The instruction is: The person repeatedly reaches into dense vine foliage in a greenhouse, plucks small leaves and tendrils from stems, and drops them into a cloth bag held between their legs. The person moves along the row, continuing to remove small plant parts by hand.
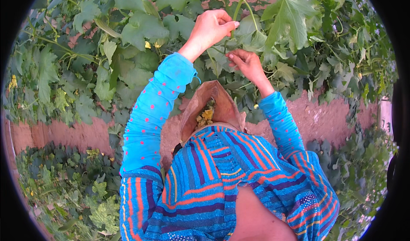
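My left hand (214, 28) is raised among the vines, its thumb and fingers pinched on a green vine stem (237, 13). Lower and to the right, my right hand (245, 63) has its fingertips together at the leaves beside the same plant; whether something thin is between them cannot be made out. A large lobed leaf (290, 20) hangs to the right of the stem. Below both hands, an open brown bag (224, 108) rests against my front, with yellow blossoms (205, 116) and some green bits inside.
Dense climbing vines (141, 29) with a long ridged green fruit (107, 28) spread before me. A strip of bare reddish soil (326, 116) runs across behind the bag. More low leafy plants (73, 183) grow on both sides of me.
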